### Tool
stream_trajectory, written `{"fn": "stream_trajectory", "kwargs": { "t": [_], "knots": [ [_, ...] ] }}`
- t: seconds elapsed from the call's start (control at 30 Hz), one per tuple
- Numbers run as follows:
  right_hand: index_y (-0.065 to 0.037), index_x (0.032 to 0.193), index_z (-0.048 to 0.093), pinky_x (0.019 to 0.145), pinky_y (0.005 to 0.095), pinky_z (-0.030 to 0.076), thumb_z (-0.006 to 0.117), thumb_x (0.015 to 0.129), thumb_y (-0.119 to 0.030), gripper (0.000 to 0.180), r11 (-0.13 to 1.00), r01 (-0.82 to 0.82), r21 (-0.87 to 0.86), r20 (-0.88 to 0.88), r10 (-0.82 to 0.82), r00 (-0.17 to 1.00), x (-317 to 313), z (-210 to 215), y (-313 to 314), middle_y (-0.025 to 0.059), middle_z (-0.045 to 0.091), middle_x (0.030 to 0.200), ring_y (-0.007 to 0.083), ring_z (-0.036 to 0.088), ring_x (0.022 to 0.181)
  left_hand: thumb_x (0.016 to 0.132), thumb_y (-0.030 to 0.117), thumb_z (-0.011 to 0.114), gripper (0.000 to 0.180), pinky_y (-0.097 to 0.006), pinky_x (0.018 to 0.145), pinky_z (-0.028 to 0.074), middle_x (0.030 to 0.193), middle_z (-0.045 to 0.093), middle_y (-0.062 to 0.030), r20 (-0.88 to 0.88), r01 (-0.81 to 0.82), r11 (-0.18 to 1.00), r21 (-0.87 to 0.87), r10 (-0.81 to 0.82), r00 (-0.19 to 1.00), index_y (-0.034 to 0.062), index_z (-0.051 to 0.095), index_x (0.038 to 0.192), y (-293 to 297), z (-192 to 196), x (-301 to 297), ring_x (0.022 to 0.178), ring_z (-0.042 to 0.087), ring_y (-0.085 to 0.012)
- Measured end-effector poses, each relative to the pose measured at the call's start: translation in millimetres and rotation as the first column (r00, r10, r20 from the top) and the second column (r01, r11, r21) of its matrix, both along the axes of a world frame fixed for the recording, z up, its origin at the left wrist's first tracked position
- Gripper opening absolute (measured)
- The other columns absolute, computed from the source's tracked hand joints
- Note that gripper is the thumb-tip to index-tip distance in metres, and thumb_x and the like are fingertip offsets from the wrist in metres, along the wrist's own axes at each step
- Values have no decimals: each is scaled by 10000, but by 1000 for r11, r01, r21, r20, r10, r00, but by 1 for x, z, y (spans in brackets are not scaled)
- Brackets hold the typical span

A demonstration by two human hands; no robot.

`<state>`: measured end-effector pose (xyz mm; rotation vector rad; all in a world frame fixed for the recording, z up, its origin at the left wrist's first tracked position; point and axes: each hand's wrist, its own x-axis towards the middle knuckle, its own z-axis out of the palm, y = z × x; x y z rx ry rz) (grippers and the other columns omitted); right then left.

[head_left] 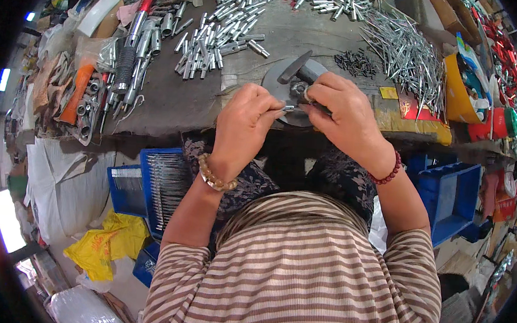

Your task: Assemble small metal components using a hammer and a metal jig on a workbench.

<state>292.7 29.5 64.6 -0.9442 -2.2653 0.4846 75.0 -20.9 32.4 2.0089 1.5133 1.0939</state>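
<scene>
Over a round grey metal plate (272, 76) at the bench's front edge, my left hand (242, 118) pinches a small silvery metal pin (289, 108) between thumb and fingertips. My right hand (351, 115) is closed round the dark handle of a hammer (295, 67), whose head points up and to the left above the plate. The right thumb and fingertips are close to the pin's other end; whether they touch it, I cannot tell. Part of a small metal block (298, 92) shows on the plate between the hands. The right fingers hide most of the hammer's handle.
Silvery metal tubes (209, 46) lie heaped behind the left hand. Short black pins (356, 63) and long thin rods (404, 58) are piled at right. Sockets and an orange-handled tool (78, 94) crowd the left. Blue bins (161, 185) of parts stand below the bench.
</scene>
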Motion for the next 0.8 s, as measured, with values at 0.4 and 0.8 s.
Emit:
{"fn": "stream_trajectory", "kwargs": {
  "t": [0.4,0.8],
  "knots": [
    [-30,920,632,798,454,486,713,801,-57,147,991,-108,84,77,102,992,-14,0,2,126,588,918,352,610,908,839,21,727,95,-357,765,514,935,624,-94,-2,6,1000,18,-6,1000,19,689,926,-1,1,-1,879,642,-273],
    [-72,930,657,819,431,504,709,792,-84,149,974,-120,191,263,67,962,-16,6,-3,88,591,929,309,624,947,822,-40,694,123,-357,749,511,921,605,-95,-20,3,1000,23,-2,1000,10,672,932,1,-1,-1,857,635,-277]
  ]
}}
